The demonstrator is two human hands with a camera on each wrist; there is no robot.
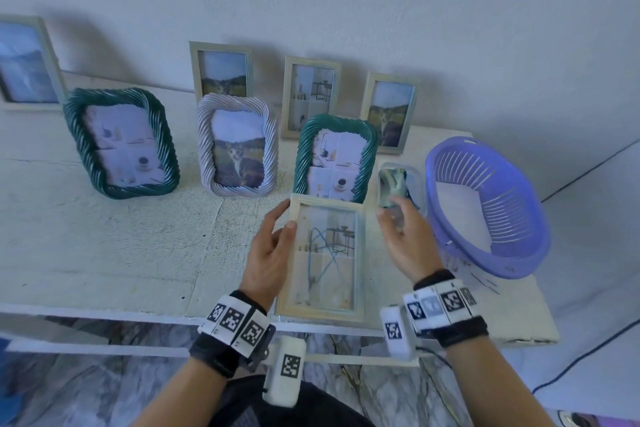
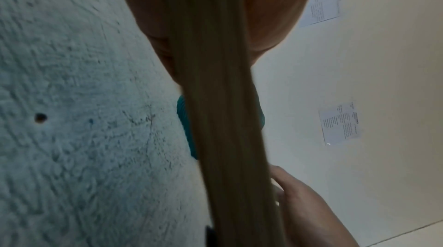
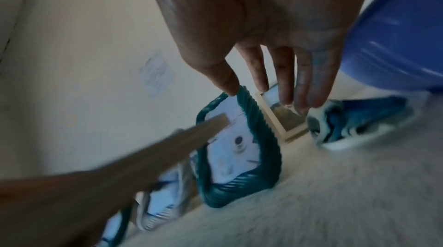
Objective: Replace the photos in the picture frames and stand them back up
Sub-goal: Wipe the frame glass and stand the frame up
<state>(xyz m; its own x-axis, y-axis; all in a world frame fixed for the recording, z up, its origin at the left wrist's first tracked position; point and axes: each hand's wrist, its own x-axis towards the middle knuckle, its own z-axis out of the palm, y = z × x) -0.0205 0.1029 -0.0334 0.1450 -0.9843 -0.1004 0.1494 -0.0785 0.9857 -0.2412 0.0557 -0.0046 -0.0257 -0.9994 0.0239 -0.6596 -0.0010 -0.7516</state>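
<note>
My left hand (image 1: pixel 288 215) grips a plain cream picture frame (image 1: pixel 325 256) by its left edge, thumb on the front, and holds it over the table's front edge. The frame holds an interior photo with blue scribbles on the glass. In the left wrist view the frame (image 2: pixel 223 118) appears edge-on under my palm. My right hand (image 1: pixel 393 215) hovers just right of the frame with straight fingers (image 3: pixel 282 80) and holds nothing. A clear tub (image 1: pixel 417 180) of photos sits just beyond it.
Behind the held frame stands a teal rope frame (image 1: pixel 332 159), with a white rope frame (image 1: pixel 237 146) and another teal one (image 1: pixel 121 142) to the left. Several cream frames (image 1: pixel 311 94) lean on the wall. A purple basket (image 1: pixel 512 204) lies at the table's (image 1: pixel 121 246) right end.
</note>
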